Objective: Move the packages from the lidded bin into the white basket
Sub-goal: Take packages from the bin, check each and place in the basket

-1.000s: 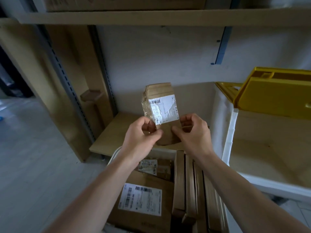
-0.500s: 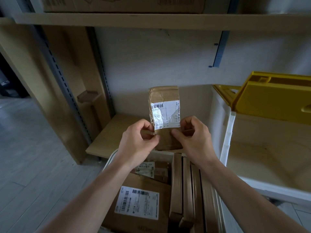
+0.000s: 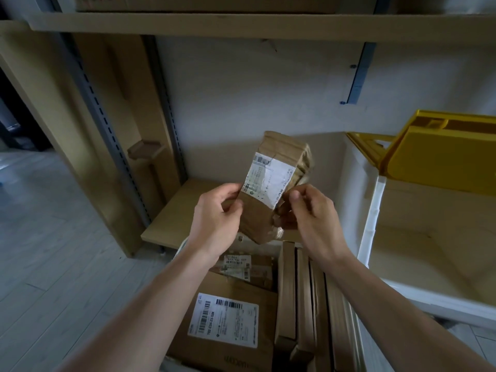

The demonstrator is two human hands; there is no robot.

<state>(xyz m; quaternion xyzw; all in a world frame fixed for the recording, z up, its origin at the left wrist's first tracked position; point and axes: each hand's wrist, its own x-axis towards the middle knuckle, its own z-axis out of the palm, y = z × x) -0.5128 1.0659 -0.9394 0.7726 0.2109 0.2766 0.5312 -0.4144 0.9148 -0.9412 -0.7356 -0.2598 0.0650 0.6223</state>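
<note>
My left hand [image 3: 217, 213] pinches the lower left edge of a small brown parcel [image 3: 271, 189], fingers curled shut on it, and my right hand [image 3: 308, 213] clamps the lower right edge the same way, thumb in front. A second ago the parcel stood upright with its white label [image 3: 268, 181] square to me; half a second ago it was the same but a little nearer; now its top has tipped toward one o'clock and the side face shows, so I am turning it in my fingers rather than carrying it anywhere. I judge that this means I am reading the label or choosing how it should lie, and the drop into the basket is not yet begun. The parcel hangs in the air at the middle of my view, above the far end of the white basket [image 3: 182, 244], whose rim peeks out at seven o'clock from my left wrist. The basket is already crowded: a flat box with a barcode label [image 3: 225, 320] lies at six o'clock, and thin boxes on edge [image 3: 303, 291] stand beside it. The bin [image 3: 375, 210] sits at three o'clock, its yellow lid [image 3: 440, 157] thrown back; what I see of its inside looks empty. Both forearms reach up from the bottom corners, wrists nearly level, hands close together with the parcel between them.
</note>
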